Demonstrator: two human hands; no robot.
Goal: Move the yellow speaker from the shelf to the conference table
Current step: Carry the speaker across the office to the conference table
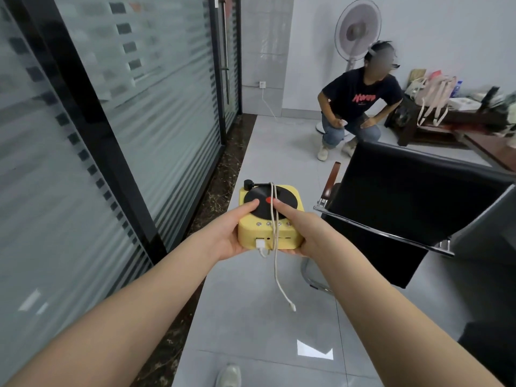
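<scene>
Carrying step: left hand (233, 233) and right hand (303, 233) grip the yellow turntable-style speaker (269, 219) in mid-air, its white cable (276, 263) dangling, and the next move likely needs a turn past the black chair (405, 205) toward the wooden table (497, 146).

The single view comes from a wide-angle camera worn on the person's head, facing forward and tilted down. Both forearms run in from the bottom corners to the middle of the frame, where the left hand (231, 233) and right hand (307, 236) hold the speaker (289, 238) close to the lens. The downward tilt takes in the tiled floor (237, 303) and a shoe (229, 375) at the bottom edge. The wide lens bends the glass wall (153, 79) on the left and the chair (405, 196) on the right. Farther off, near the top, stand a fan (357, 29) and a crouching person (360, 101).
</scene>
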